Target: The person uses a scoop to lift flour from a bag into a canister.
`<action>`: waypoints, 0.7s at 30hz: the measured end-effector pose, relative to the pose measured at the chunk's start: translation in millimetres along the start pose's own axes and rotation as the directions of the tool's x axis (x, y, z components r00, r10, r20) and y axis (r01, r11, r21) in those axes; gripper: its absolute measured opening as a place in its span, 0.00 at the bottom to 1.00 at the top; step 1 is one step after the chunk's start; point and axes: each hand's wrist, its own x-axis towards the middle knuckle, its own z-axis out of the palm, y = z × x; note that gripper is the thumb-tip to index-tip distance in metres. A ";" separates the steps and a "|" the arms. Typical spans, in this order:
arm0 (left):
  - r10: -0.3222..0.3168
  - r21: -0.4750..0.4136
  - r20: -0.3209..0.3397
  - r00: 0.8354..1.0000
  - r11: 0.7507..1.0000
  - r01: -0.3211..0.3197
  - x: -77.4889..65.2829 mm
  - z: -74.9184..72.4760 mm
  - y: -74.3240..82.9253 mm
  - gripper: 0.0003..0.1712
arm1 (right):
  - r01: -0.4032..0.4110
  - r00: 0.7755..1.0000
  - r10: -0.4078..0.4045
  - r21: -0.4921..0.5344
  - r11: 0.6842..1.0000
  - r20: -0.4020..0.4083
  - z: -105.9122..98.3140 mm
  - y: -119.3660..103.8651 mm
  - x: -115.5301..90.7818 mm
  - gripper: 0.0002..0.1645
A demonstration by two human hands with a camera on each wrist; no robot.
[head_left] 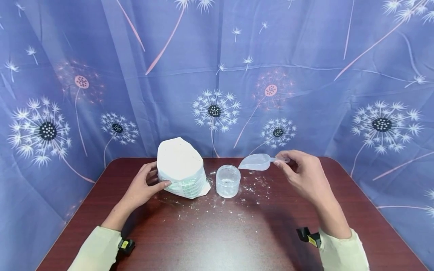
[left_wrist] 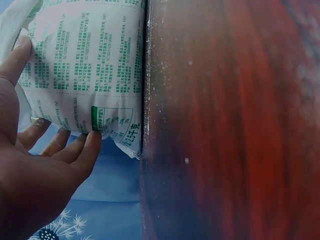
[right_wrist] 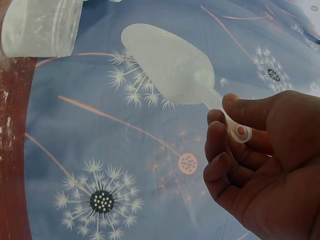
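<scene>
My left hand (head_left: 144, 184) grips the side of a white paper bag (head_left: 184, 184) with green print, thumb on the front and fingers round the far side. In the left wrist view, the bag's printed face (left_wrist: 80, 55) shows between thumb and fingers. My right hand (head_left: 305, 177) pinches the handle of a translucent plastic scoop (head_left: 255, 162) between thumb and fingers. The scoop is held level above the table, its tip just right of a clear round jar (head_left: 228, 184). No powder shows in the scoop (right_wrist: 170, 65) in the right wrist view. White residue clouds the jar's walls.
White powder is scattered over the dark red-brown table (head_left: 217, 241) around the jar and bag. A blue curtain (head_left: 169, 94) with dandelion print hangs behind the table and at both sides. Black straps with small devices sit on both wrists.
</scene>
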 end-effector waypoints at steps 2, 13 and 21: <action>0.004 -0.001 -0.001 1.000 1.000 -0.004 0.0 -0.3 0.9 0.44 | 0.012 1.000 -0.012 0.016 1.000 -0.008 1.6 -2.0 2.2 0.04; 0.006 -0.001 -0.002 1.000 1.000 -0.006 0.2 0.3 -1.9 0.45 | 0.029 0.999 -0.028 0.061 0.998 -0.022 15.3 -13.9 13.0 0.05; -0.001 -0.013 -0.003 1.000 1.000 0.001 0.5 0.8 -1.9 0.45 | 0.023 0.999 -0.020 0.111 0.994 -0.028 24.7 -22.7 20.4 0.06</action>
